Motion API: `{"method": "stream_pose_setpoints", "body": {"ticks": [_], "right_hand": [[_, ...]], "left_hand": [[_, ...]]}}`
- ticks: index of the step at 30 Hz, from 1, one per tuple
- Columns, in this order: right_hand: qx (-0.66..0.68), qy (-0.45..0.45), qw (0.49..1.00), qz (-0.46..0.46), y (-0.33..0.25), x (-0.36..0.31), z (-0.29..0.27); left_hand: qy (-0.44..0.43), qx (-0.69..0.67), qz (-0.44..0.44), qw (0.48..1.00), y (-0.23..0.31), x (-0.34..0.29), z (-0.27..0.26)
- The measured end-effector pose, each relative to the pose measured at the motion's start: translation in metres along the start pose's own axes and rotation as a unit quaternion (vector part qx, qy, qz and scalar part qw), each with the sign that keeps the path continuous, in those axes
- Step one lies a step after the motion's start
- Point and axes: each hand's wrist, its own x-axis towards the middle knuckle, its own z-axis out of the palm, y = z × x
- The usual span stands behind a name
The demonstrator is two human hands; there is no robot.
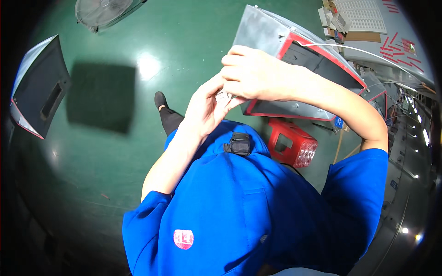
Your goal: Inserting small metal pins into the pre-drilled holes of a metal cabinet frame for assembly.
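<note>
My two hands meet in front of my chest. My left hand [209,103] has its fingers curled around a small pale piece [223,96], too covered to name. Over it bends my right hand [255,76], its fingers closed and pressed against the left fingertips. Whether the right fingers grip the same piece is hidden. Just beyond and to the right of the hands is a large grey metal housing [260,32] with red edging around a dark opening. The right hand and forearm cover part of that housing.
A red plastic stool [294,145] stands below the housing. At the far right, a worktop [368,46] carries red strips, small boxes and a white slatted panel. A similar red-edged housing [39,89] is at far left, a floor fan [103,11] at the top. A white cable [359,48] crosses above the housing.
</note>
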Motion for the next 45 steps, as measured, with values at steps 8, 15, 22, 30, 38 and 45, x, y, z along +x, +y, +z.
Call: {"method": "stream_pose_setpoints", "body": {"ticks": [8, 15, 22, 30, 38, 45], "right_hand": [[0.057, -0.084, 0.983, 0.150, 0.043, -0.006, -0.049], [-0.049, -0.244, 0.966, 0.067, 0.102, -0.035, -0.054], [-0.058, -0.257, 0.962, 0.072, 0.104, -0.028, -0.050], [0.012, -0.148, 0.986, 0.074, 0.093, -0.030, -0.042], [0.035, -0.084, 0.991, 0.101, 0.089, -0.040, -0.029], [0.037, -0.031, 0.990, 0.129, 0.093, -0.043, -0.019]], "left_hand": [[0.031, 0.066, 0.089, 0.993, -0.036, 0.005, -0.013], [0.095, 0.095, 0.116, 0.984, -0.078, 0.027, -0.027], [0.126, 0.093, 0.124, 0.980, -0.069, 0.032, -0.028], [0.157, 0.087, 0.122, 0.976, -0.068, 0.034, -0.031], [0.165, 0.134, 0.081, 0.974, -0.064, 0.048, -0.045], [0.043, -0.030, -0.003, 0.999, -0.055, 0.055, -0.049]]}}
